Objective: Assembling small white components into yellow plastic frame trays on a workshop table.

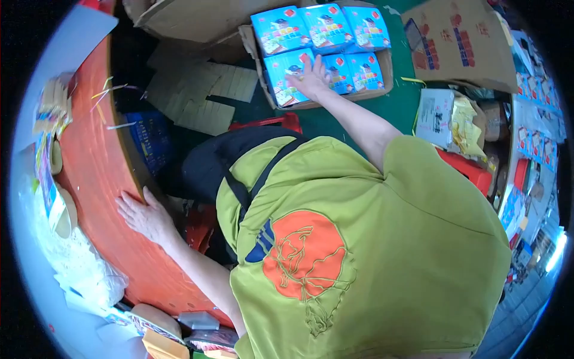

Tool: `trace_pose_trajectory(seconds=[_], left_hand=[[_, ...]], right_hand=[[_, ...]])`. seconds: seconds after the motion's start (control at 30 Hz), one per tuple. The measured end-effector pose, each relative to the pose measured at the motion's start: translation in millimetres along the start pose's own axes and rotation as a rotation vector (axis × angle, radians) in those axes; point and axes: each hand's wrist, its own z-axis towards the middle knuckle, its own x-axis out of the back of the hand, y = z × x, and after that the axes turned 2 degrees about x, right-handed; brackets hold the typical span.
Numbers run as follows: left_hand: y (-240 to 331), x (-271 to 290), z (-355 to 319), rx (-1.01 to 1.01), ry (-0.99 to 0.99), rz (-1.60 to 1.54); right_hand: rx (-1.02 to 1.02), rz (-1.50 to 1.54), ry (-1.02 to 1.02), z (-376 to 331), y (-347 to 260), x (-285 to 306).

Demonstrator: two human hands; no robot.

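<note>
1. Packets, blue and flat with red corner marks, lie side by side in an open cardboard box point(386, 72); our right hand point(311, 81) rests with spread fingers on the lower middle blue packet point(287, 75), pressing rather than gripping it.
2. Five more packets surround that hand: three in a row just beyond the fingertips, two just to its right, all touching edge to edge, so the box looks filled one layer across.
3. Our left hand point(143, 216) lies open and flat on the edge of the red table point(101, 161), well apart from the box, holding nothing.
4. Risk, as we judge it: the reach is long, so leaning weight through the right palm could crush the packet under it or tip the box's near wall outward.
5. Risk again: the left palm sits near the rim, and a slip there would throw our weight forward onto the box.
6. Beyond the right hand, to its right, a flattened carton point(460, 42) lies on the green floor, and a white packet point(435, 116) sits nearer us; what lies in the yellow wrapping beside it is probably more stock, though the view is too bent to say.
</note>
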Motion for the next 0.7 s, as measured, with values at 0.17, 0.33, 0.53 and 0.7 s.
trace_pose_trajectory(seconds=[0.17,0.33,0.53,0.7], left_hand=[[14,34,-4,0.095,-0.007,-0.1],[25,42,4,0.2,-0.025,-0.284],[0,49,-24,0.338,0.131,-0.527],[-5,62,-50,0.425,0.412,-0.754]], right_hand=[[0.626,-0.137,0.348,-17,-57,14],[1.045,0.139,0.191,-24,-157,2],[1.813,0.205,0.11,-122,-385,15],[2.164,0.243,-0.206,-203,-486,-35]])
